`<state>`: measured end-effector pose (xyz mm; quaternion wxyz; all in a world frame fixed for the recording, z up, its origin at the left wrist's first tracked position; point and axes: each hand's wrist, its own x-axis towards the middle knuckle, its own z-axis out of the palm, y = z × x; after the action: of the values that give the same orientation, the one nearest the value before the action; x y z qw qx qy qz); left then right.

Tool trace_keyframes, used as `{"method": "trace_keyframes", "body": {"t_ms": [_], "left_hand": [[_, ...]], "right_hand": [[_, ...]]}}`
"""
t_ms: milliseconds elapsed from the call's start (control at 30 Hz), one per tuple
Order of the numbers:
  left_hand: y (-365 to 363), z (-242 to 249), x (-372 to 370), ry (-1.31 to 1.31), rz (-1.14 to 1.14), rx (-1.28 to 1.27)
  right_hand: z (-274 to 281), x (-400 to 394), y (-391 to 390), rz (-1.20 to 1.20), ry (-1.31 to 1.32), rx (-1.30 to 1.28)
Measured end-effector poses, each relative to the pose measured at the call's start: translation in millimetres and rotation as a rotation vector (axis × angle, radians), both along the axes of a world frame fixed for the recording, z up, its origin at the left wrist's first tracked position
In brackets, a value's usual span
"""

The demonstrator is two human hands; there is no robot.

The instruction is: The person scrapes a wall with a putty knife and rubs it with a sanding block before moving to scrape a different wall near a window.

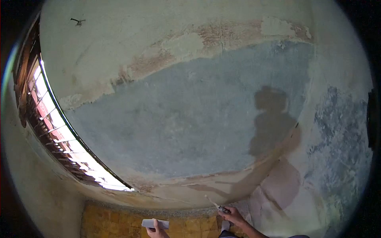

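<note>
Left hand (158,233), low at centre-left of the view: a pale grey rectangular block (162,225) was gripped, the thumb laid over its face and the fingers closed beneath it. Right hand (235,216), low and right of centre: a slim tool (219,207) was held by its dark grip, the fingers closed around it, its narrow pale tip pointed up and leftward toward the wall base. Block and tool were held apart from each other, above a floor (115,223) laid in ochre-yellow tiles. Wall ahead (178,123): a broad blue-grey area was bordered above by a band of worn, brownish plaster with paler patches, and above that by pale green paint, in which a small dark metal fitting (78,21) was set. Adjoining wall, right (337,127): mottled blue blotches were borne on a pale ground. Window (59,127), left: crossed by bars and brightly lit. Shadow (272,115): a person's outline was cast on the wall's right part.
</note>
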<state>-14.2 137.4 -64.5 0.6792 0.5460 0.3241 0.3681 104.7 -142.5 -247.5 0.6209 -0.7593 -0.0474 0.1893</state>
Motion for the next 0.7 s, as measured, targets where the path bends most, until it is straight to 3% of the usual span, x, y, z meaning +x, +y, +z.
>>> {"method": "trace_keyframes", "body": {"t_ms": [133,200,267,367,433,467,533,700], "left_hand": [[-24.8,-2.6,18.1,0.007,0.008,0.049],[-37.7,1.2,23.4,-0.015,0.026,0.025],[-30.3,-25.7,24.8,0.017,0.083,0.059],[-30.3,-28.7,26.2,0.043,0.169,0.074],[-17.6,-47.0,24.2,0.061,0.228,0.136],[-19.1,-30.4,26.6,0.044,0.231,0.067],[-8.8,-30.2,27.9,0.057,0.151,0.107],[29.4,-4.6,36.8,0.073,-0.131,0.154]], "right_hand": [[22.8,27.5,1.3,0.213,0.22,-0.08],[34.5,38.9,2.4,0.275,0.191,-0.121],[53.0,48.8,6.7,0.293,0.317,-0.087],[23.9,57.7,8.2,0.365,0.172,0.053],[-15.6,60.5,10.4,0.304,0.083,0.13],[-24.1,62.2,11.3,0.266,0.039,0.17],[-32.3,62.6,10.2,0.143,0.097,0.052],[62.4,48.5,42.8,0.024,0.341,0.083]]}}
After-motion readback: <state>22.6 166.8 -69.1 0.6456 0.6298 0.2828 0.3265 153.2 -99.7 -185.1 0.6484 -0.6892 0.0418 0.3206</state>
